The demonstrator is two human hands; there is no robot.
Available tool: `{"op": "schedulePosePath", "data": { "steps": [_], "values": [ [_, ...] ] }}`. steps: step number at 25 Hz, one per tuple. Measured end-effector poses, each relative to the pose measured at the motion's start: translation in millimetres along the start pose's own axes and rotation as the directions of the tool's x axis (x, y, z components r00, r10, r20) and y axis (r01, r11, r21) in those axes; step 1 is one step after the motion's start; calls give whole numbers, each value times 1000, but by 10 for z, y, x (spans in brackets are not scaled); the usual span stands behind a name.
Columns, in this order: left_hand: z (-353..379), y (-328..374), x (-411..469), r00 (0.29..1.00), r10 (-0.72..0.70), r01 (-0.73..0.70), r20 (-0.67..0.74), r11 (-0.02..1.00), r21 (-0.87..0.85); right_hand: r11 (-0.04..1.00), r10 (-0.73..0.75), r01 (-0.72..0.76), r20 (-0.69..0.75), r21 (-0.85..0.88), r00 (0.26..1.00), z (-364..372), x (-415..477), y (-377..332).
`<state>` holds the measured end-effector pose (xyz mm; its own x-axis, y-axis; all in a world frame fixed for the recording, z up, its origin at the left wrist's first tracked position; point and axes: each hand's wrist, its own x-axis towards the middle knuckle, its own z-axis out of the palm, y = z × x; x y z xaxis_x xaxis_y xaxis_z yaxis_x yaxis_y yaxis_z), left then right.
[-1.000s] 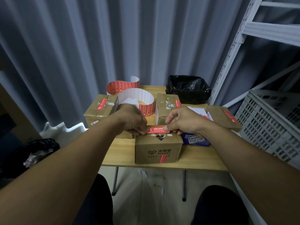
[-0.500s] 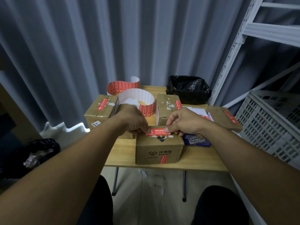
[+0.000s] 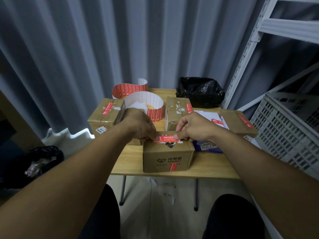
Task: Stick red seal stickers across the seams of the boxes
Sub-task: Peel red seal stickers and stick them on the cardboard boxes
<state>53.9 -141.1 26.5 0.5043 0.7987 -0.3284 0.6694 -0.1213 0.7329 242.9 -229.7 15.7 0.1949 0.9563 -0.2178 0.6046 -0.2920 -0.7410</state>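
Note:
A small cardboard box (image 3: 168, 158) printed SPENNY stands at the wooden table's (image 3: 210, 170) front edge, a red seal on its front face. A red seal sticker (image 3: 166, 138) lies flat across the top of this box. My left hand (image 3: 140, 125) pinches the sticker's left end. My right hand (image 3: 193, 127) pinches its right end, thumb on top. A curled strip of red stickers on white backing (image 3: 144, 102) stands behind my hands.
Sealed boxes sit at the left (image 3: 105, 116), centre back (image 3: 178, 112) and right (image 3: 237, 123). A black bag (image 3: 200, 91) lies at the back. A grey crate (image 3: 290, 128) and white shelving (image 3: 253, 38) stand to the right. A blue-white parcel (image 3: 208, 146) lies under my right wrist.
Both hands have lowered the sticker slightly onto the box top; it now lies flatter. The box and the other items have not moved.

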Motion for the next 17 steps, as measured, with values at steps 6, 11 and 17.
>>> {"op": "schedulePosePath", "data": {
  "steps": [6,11,17],
  "values": [
    [43,-21,30,1000,15,-13,-27,997,73,999,-7,6,-23,-50,1000,26,-29,-15],
    [96,-40,58,994,75,-57,-81,977,207,998,-8,4,-65,-63,998,65,-68,-14],
    [124,-10,63,994,60,-34,-96,968,247,993,12,-29,-143,-118,990,120,-89,-44]
  ]
}}
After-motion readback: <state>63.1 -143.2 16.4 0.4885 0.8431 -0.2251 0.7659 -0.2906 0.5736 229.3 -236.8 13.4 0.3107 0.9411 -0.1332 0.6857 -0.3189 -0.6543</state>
